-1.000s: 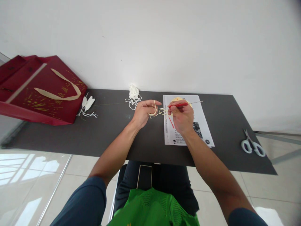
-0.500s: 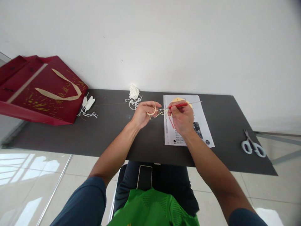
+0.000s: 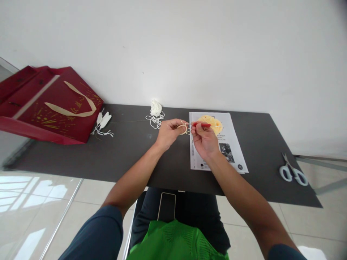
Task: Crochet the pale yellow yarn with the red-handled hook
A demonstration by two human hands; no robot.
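Spanning most of the view, the dark table [image 3: 135,159] stands against a white wall, and on its far left corner lies a red gift bag [image 3: 51,104] with a tan ribbon handle, partly overhanging the left edge. Right of centre, a printed sheet [image 3: 230,151] lies flat and reaches from near the far edge almost to the near edge. Above the middle of the table, the left hand [image 3: 168,133] is closed around a loop of cream yarn [image 3: 183,128] wound over its fingers. Just right of it, almost touching, the right hand [image 3: 204,141] pinches a red-handled crochet hook [image 3: 202,125] whose tip points left into the loop. White-handled scissors [image 3: 292,172] lie near the right edge. A small heap of white yarn [image 3: 155,110] sits at the far edge, and white tassels [image 3: 103,121] lie beside the bag. On the person's lap, below the near edge, rests a phone [image 3: 166,206].
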